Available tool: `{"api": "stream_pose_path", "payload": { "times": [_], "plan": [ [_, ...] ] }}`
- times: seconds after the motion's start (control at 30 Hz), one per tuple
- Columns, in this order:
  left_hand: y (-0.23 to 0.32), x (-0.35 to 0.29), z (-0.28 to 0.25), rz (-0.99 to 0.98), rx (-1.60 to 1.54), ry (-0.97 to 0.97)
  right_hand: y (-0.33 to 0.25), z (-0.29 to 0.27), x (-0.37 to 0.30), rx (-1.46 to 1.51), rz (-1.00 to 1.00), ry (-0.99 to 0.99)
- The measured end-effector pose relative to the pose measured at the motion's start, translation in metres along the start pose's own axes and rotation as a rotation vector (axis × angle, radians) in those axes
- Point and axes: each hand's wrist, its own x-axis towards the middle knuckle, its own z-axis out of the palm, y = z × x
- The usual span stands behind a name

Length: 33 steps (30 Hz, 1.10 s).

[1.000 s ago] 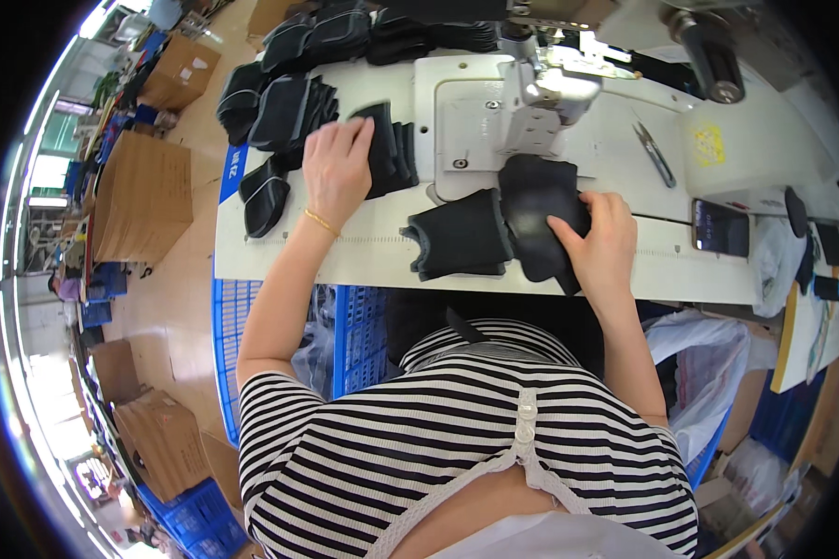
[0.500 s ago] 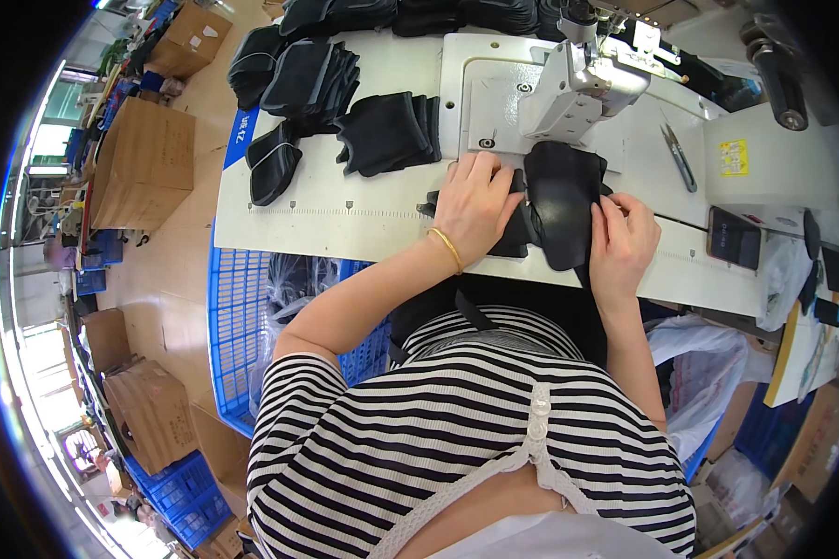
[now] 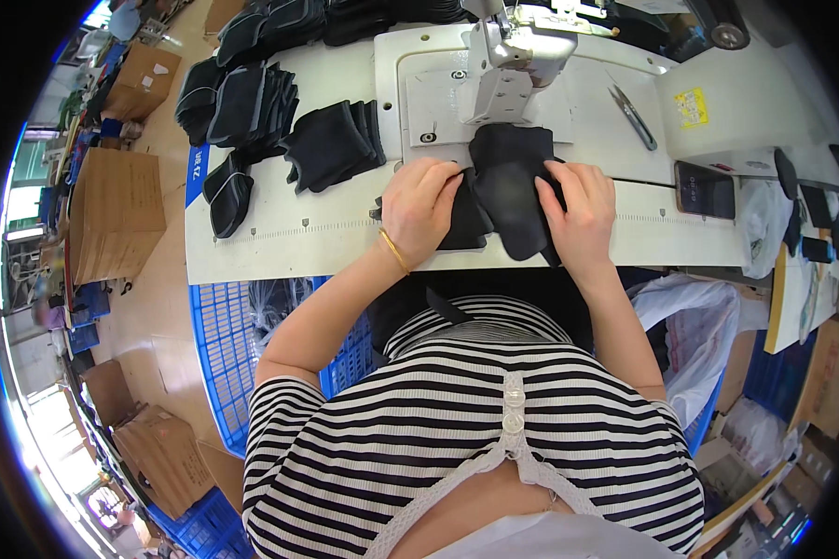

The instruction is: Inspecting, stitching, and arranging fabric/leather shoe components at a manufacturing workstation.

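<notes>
Dark fabric pieces lie at the front of the white sewing table (image 3: 336,244), just below the sewing machine (image 3: 517,70). The largest, a long black fabric piece (image 3: 513,200) with a rounded lower end, is between my hands. At its left edge my left hand (image 3: 419,207) is closed, thumb and forefinger pinching the cloth. Under that hand another black fabric panel (image 3: 466,228) partly shows. My right hand (image 3: 583,212) grips the long piece's right edge between thumb and fingers. How many layers each hand holds is hidden.
Stacks of black cut pieces (image 3: 331,144) stand left of the machine, one tied bundle (image 3: 228,196) beside them. Thread snips (image 3: 632,119) and a phone (image 3: 705,191) lie to the right. Below the table edge are a blue basket (image 3: 224,359) and a white plastic bag (image 3: 694,326).
The whole view has shifted, so the table and machine appear further left and higher. My left fingers, spread over the cloth before, now pinch its edge. My right hand still grips the right edge.
</notes>
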Motion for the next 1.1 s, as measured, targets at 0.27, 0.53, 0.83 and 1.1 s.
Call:
{"api": "stream_pose_path", "payload": {
  "times": [0.27, 0.53, 0.83, 1.1],
  "plan": [
    [0.011, 0.01, -0.023, 0.083, -0.031, 0.002, -0.002, -0.015, 0.013, 0.369, 0.434, -0.254],
    [0.084, 0.066, -0.085, -0.003, -0.35, -0.163, -0.057, -0.057, 0.049, 0.729, 0.479, -0.148],
    [0.09, 0.081, -0.068, -0.285, -0.527, -0.22, -0.074, -0.061, 0.049, 0.989, 0.51, -0.127],
    [0.089, 0.082, -0.064, -0.267, -0.474, -0.17, -0.073, -0.066, 0.052, 0.882, 0.51, -0.177]
  ]
}}
